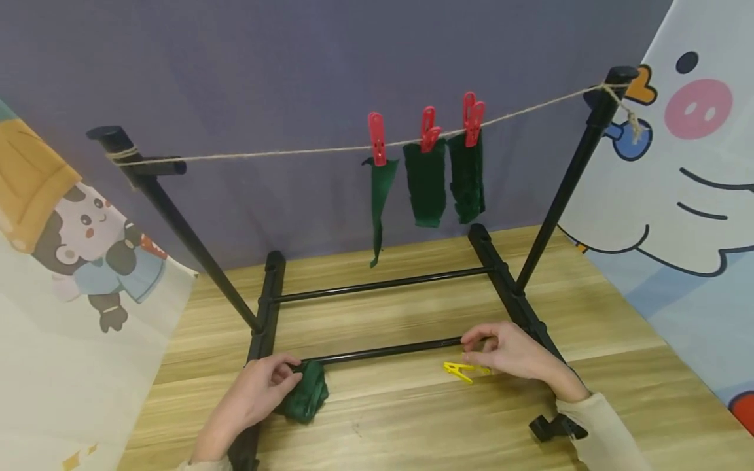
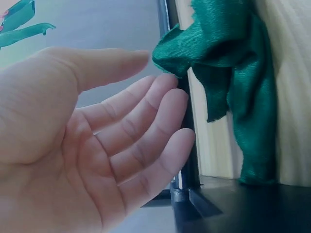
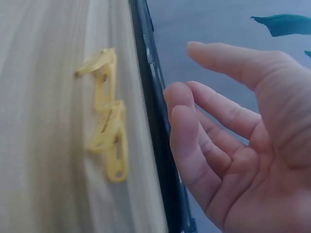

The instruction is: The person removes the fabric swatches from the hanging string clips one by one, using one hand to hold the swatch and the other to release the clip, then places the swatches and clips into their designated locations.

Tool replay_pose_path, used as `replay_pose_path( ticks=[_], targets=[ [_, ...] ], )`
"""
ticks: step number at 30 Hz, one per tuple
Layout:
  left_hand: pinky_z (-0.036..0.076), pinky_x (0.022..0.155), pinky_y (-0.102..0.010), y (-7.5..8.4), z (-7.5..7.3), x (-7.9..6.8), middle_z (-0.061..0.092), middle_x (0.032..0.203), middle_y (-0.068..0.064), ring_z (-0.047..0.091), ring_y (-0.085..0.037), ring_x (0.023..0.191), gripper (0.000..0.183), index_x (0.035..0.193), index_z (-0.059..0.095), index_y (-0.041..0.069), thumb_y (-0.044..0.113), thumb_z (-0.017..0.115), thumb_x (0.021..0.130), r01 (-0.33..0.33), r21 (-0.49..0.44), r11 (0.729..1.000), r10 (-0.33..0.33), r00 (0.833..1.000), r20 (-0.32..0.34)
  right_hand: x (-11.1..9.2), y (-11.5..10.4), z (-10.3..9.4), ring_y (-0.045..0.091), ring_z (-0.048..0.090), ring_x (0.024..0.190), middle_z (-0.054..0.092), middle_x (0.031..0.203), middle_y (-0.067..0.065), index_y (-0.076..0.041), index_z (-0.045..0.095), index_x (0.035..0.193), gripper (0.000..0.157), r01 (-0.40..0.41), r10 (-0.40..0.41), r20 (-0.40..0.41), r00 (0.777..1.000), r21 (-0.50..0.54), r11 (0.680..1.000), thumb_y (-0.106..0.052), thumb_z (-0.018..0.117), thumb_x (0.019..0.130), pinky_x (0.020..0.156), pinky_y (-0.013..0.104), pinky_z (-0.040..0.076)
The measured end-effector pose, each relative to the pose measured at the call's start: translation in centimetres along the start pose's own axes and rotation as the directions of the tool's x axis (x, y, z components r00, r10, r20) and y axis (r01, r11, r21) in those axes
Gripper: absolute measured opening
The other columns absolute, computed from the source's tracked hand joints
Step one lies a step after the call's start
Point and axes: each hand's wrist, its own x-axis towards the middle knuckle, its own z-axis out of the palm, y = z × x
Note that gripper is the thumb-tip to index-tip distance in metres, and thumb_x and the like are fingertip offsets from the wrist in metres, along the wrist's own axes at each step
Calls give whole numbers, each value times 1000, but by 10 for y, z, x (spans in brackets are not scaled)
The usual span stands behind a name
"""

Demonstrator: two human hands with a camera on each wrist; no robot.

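A crumpled green cloth strip point(image 1: 307, 398) lies at the front left of the black frame. My left hand point(image 1: 252, 396) is right beside it, and in the left wrist view the thumb and fingers point(image 2: 160, 121) are apart, with the cloth's corner at their tips and no grip on it. Two yellow clothespins point(image 3: 108, 116) lie end to end on the table in the right wrist view. Over them hovers my right hand point(image 1: 511, 352), holding nothing, its fingers bent loosely. In the head view that hand partly hides the yellow clothespins point(image 1: 458, 371).
A string point(image 1: 253, 155) runs between two black posts. Three red clothespins point(image 1: 377, 139) hold green cloth pieces point(image 1: 426, 186) on it. Black crossbars point(image 1: 377, 353) span the frame's base above the wooden table point(image 1: 377, 432). A black fitting point(image 1: 554, 428) sits at the front right.
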Motion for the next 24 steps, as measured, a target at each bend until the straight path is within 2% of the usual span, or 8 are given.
replay_pose_path(
  ticks=[6,10,16,19,24],
  targets=[
    [50,68,-24,3,-2,5,64,84,13,61,0,74,24,112,67,16,30,64,93,-19,-19,1000,19,1000,-25,6,-14,-8,17,60,60,67,95,-8,-21,69,107,33,41,-46,-59,997,-92,995,-46,70,85,47,27,44],
    [51,68,-24,6,-3,7,65,86,12,61,0,75,24,113,67,16,31,63,94,-36,-35,999,35,999,-32,8,-25,-15,20,62,62,68,93,-8,-28,69,104,27,61,-71,-86,994,-114,992,-47,69,85,47,28,47],
    [50,69,-25,14,-8,16,64,86,13,60,-1,75,17,110,67,19,25,63,94,-66,-27,997,64,995,-71,14,-38,-25,15,63,61,69,87,-8,-29,70,102,24,117,-134,-104,985,-161,980,-45,70,85,48,28,47],
    [51,71,-27,19,-12,20,65,87,12,60,-2,77,16,110,67,23,23,63,94,-68,-41,997,65,995,-76,16,-44,-29,14,61,59,69,86,-9,-30,70,101,23,124,-143,-108,984,-171,978,-46,70,85,47,28,47],
    [51,74,-28,25,-17,26,67,90,9,61,-3,79,17,111,65,25,26,60,96,-107,-49,993,103,992,-79,18,-53,-34,14,58,57,69,86,-8,-31,70,100,20,141,-161,-113,980,-171,975,-44,71,85,47,29,47]
  ],
)
